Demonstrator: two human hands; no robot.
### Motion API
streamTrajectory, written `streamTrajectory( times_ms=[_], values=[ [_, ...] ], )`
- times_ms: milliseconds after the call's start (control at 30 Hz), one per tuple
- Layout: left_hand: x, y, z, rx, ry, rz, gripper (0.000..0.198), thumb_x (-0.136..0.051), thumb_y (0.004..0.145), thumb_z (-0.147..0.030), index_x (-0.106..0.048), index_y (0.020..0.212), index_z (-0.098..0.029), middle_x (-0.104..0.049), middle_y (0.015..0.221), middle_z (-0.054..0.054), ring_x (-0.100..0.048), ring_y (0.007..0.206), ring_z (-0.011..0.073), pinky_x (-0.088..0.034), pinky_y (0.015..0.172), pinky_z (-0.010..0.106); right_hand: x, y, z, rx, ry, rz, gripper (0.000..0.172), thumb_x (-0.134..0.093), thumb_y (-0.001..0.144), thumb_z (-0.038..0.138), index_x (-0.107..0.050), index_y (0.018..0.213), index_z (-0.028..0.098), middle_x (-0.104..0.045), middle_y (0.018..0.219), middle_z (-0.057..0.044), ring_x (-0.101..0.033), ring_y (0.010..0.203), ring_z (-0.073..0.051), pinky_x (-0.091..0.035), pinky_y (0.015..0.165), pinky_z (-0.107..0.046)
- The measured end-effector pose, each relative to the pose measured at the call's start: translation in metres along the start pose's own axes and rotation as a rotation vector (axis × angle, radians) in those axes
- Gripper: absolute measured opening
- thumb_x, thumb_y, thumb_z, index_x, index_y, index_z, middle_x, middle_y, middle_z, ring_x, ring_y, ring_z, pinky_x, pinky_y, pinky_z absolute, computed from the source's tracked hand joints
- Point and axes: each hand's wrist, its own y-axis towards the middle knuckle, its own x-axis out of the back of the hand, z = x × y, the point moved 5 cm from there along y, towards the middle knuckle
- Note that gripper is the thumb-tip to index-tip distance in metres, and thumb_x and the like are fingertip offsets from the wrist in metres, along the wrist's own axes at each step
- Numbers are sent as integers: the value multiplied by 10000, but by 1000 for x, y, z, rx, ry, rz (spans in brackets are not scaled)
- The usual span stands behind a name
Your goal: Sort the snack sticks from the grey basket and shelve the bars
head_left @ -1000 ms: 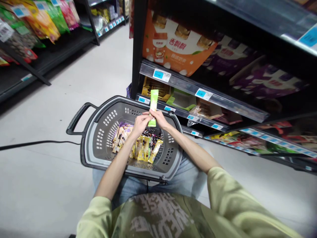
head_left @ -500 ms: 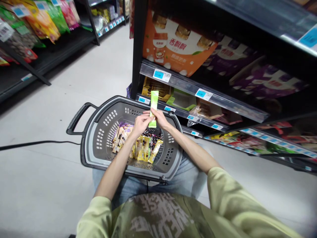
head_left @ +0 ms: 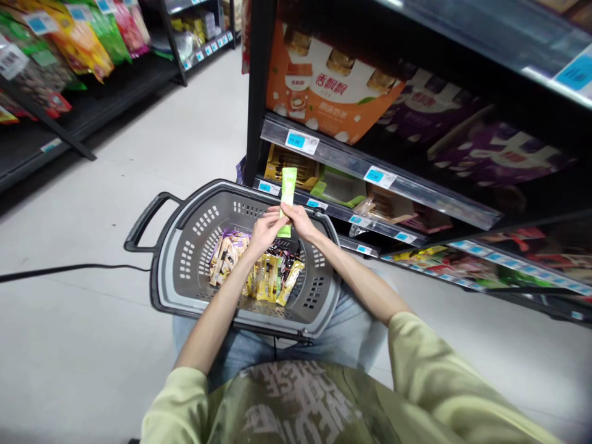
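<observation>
A slim light-green stick packet (head_left: pixel 288 183) stands roughly upright between my two hands, above the far right part of a grey shopping basket (head_left: pixel 176 280). My left hand (head_left: pixel 267 232) pinches its lower part from the left. From the right, my right hand (head_left: pixel 300 220) grips the same packet with its fingers closed. Beneath my hands, the basket holds several yellow stick packets (head_left: pixel 267 279), beige and purple packets (head_left: pixel 227 256) on the left, and dark packets (head_left: pixel 291 253) partly hidden by my left hand and forearm.
The basket's black handle (head_left: pixel 147 223) sticks out to the left. Just beyond the basket, a shelf edge with price tags (head_left: pixel 317 204) carries a yellow box (head_left: pixel 296 166) and a green open box (head_left: pixel 341 186). Orange drink packs (head_left: pixel 330 92) stand above. Bagged snacks (head_left: pixel 83 43) hang at the far left.
Both hands keep hold of the green packet, which has shifted up very slightly. The basket and its contents look the same.
</observation>
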Motion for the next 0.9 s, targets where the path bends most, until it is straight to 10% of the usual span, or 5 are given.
streamTrajectory(
  times_ms=[167,367,900],
  values=[
    [-4,2,5,26,-143,-14,475,-710,796,-541,-768,999,-115,-770,939,106,-717,892,236,-557,841,342,-2,1,4,61,-56,30,693,-550,844,724,-741,1113,116,-773,984,-120,-706,826,-208,-539,674,-266],
    [-2,3,3,38,-174,-3,489,-692,801,-569,-755,977,-118,-759,857,85,-693,650,187,-573,618,305,-4,0,2,35,-68,25,665,-562,850,691,-731,1132,113,-760,1027,-106,-533,571,-94,-388,452,-196],
    [-2,-1,-4,3,-32,17,385,-657,864,-441,-727,994,-86,-750,784,96,-721,695,201,-574,610,278,-4,-1,3,21,-25,-20,642,-594,828,687,-748,1055,106,-763,968,-113,-510,559,-89,-358,459,-197]
  ],
)
